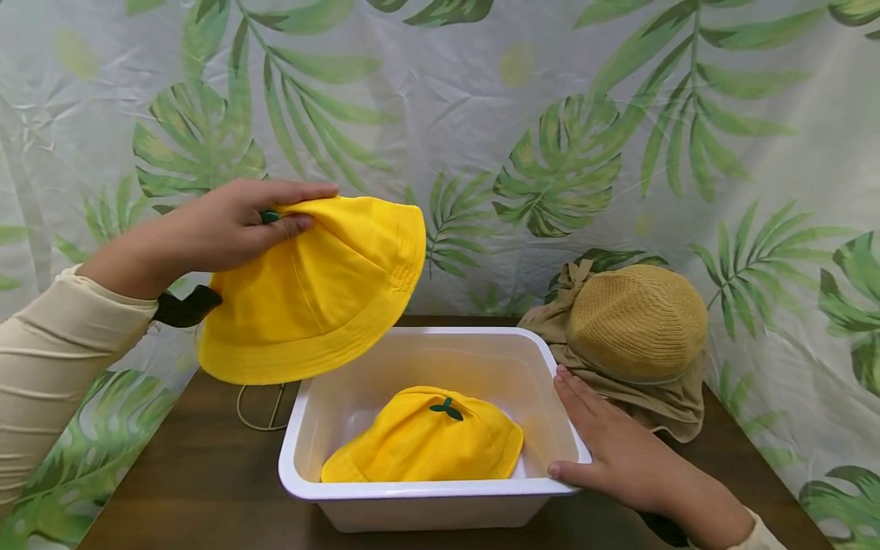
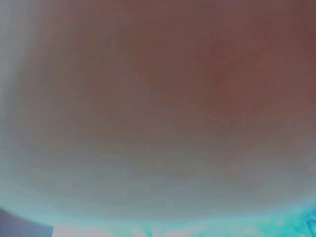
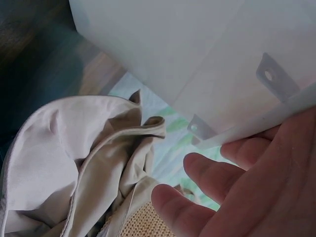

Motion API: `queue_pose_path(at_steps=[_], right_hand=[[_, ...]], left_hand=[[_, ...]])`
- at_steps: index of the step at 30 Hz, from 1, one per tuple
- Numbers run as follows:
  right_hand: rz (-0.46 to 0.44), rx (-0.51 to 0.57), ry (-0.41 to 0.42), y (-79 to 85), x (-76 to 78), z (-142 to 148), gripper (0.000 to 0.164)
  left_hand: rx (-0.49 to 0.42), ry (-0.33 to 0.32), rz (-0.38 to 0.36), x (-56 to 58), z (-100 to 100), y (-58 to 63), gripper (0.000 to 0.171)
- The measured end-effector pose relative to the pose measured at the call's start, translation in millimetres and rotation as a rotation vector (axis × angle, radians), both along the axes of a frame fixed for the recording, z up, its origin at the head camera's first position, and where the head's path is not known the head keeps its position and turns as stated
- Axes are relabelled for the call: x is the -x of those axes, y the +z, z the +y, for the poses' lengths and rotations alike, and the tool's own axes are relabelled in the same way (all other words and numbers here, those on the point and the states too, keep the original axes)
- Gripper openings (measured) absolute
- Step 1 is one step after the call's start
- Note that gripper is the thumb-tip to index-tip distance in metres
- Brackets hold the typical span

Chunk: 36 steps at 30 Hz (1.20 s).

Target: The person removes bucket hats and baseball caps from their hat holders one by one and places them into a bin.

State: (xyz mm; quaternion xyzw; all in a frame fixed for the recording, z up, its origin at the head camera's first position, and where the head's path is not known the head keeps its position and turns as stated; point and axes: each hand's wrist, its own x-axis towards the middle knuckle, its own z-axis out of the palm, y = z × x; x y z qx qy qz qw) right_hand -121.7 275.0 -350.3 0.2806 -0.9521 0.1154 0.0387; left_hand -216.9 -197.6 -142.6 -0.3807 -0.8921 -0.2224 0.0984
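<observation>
In the head view, a yellow bucket hat (image 1: 323,286) hangs tilted above the left end of a white plastic tub (image 1: 440,490). My left hand (image 1: 237,225) pinches its crown between thumb and fingers, beside a small green tab. A second yellow hat (image 1: 419,447) with a green sprout on top lies inside the tub. My right hand (image 1: 619,435) rests on the tub's right rim, fingers extended and thumb at the front corner. In the right wrist view, the fingers (image 3: 215,177) lie against the tub's outer side. A blurred close surface fills the left wrist view.
To the right of the tub, a tan knitted hat (image 1: 639,325) with a beige cloth flap sits raised on the dark wooden table (image 1: 186,458). A thin wire stand (image 1: 257,412) shows partly behind the tub's left side. A leaf-print cloth (image 1: 454,99) hangs behind.
</observation>
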Motion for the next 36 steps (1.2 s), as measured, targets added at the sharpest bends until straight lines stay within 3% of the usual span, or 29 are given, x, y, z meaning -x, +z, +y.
queue_pose_path(at_steps=[9, 12, 19, 25, 36], right_hand=[[0.009, -0.012, -0.003, 1.3, -1.1, -1.4, 0.098], [0.015, -0.019, -0.001, 1.9, -1.0, -1.3, 0.099], [0.011, -0.013, -0.001, 2.2, -0.6, -0.3, 0.099], [-0.004, -0.021, -0.006, 1.1, 0.9, 1.2, 0.1], [0.016, -0.025, 0.003, -1.4, 2.3, 2.9, 0.102]], left_hand=[[0.03, -0.272, 0.147, 1.6, 35.5, -5.1, 0.048], [0.049, -0.326, 0.158, -1.9, 48.2, -8.2, 0.048], [0.063, -0.436, 0.075, -6.2, 78.9, -17.7, 0.046], [0.07, -0.548, -0.033, -7.2, 103.5, -33.5, 0.047], [0.121, -0.59, -0.183, -4.4, 128.0, -74.8, 0.045]])
